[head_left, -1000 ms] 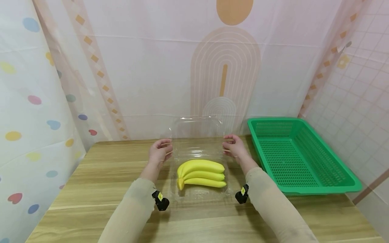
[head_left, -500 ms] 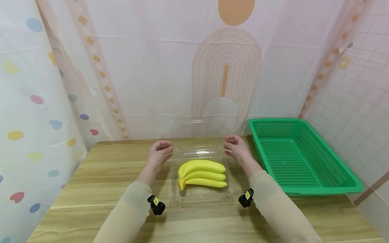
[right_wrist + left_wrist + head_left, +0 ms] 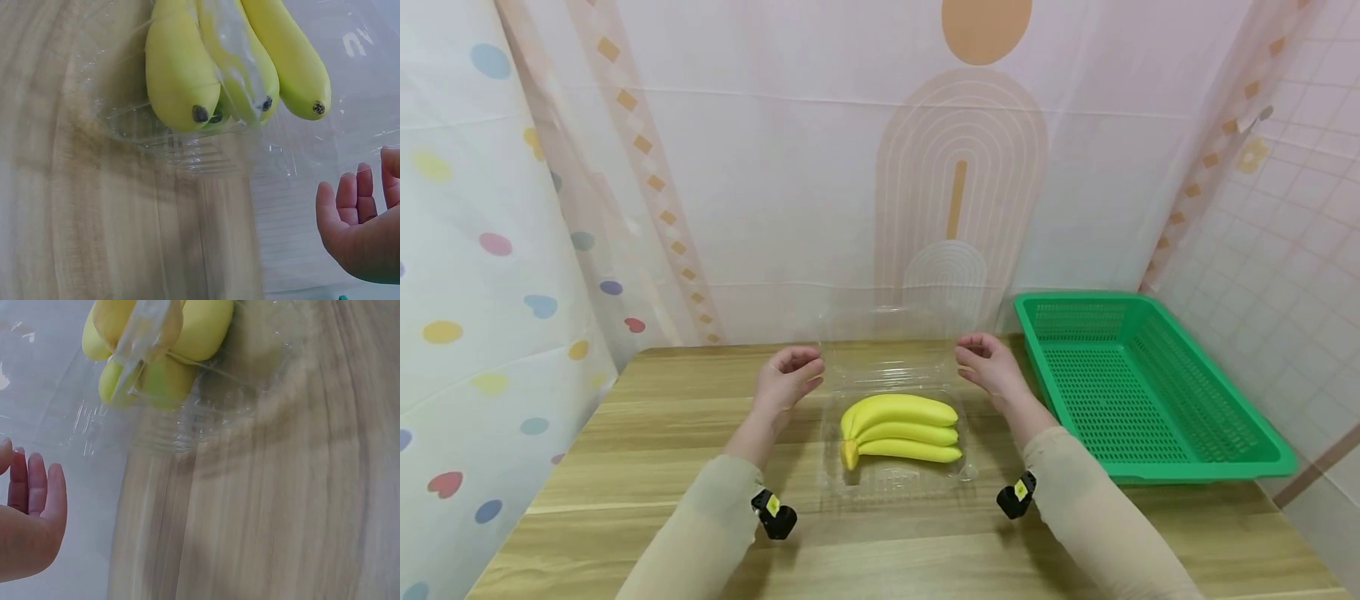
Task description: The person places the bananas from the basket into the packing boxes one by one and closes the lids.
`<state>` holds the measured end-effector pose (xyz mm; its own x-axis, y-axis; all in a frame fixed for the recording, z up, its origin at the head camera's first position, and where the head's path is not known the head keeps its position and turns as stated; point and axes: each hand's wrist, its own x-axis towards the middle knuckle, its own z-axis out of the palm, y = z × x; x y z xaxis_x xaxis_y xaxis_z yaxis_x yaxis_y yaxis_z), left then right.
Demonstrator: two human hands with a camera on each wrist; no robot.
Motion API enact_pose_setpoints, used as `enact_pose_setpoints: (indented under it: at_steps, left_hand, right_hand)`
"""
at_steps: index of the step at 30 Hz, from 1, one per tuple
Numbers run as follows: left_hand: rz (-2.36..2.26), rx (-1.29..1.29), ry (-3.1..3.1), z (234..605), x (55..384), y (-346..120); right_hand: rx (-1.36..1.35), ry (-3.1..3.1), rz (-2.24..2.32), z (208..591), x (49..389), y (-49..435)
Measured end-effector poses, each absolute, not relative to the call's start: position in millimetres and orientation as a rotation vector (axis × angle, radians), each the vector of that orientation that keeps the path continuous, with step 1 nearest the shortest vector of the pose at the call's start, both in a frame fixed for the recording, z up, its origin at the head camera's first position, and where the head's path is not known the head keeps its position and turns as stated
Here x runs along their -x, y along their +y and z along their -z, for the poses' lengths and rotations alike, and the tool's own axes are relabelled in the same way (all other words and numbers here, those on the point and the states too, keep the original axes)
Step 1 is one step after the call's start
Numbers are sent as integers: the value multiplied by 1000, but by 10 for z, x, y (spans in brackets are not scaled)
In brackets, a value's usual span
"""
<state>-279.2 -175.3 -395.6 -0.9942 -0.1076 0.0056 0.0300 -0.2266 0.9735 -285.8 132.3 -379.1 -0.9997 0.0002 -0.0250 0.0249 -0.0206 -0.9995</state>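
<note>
A bunch of yellow bananas [image 3: 904, 432] lies in the base of a clear plastic clamshell box [image 3: 895, 483], stem end to the left. The box's hinged lid [image 3: 889, 368] stands raised behind the fruit; its upper edge shows only faintly. My left hand [image 3: 784, 382] is beside the lid's left edge, its fingers loosely bent and nothing between them. At the opposite edge, my right hand [image 3: 994, 373] has a similar loose curve and grips nothing. Both wrist views show the fingers apart from the plastic, and dark banana tips [image 3: 200, 114] appear in the right one.
A green perforated basket [image 3: 1213, 362] stands on the wooden table [image 3: 685, 417] to the right, close to the right forearm. Behind the table's back edge hangs a patterned curtain [image 3: 775, 208]. More printed fabric covers both sides.
The lid's top edge has dropped lower in view and looks fainter. Both hands have drawn slightly outward from the lid. The bananas stay in the box base.
</note>
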Motion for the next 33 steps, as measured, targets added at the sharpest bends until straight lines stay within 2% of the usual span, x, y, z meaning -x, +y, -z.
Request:
enact_pose_setpoints:
  at_steps: [10,23,33]
  left_hand:
    - [2282,165,-1992,4058,2697,-1864]
    - [1887,448,-2281,4129,2627,-2000]
    - [1827,687,-2270,4039,2483,-2002]
  right_hand:
    - [109,2435,2077,3870,2728,1389]
    - [199,2632,1894,3962,2537,1475]
    - [448,2795,1713,3988,2416,1518]
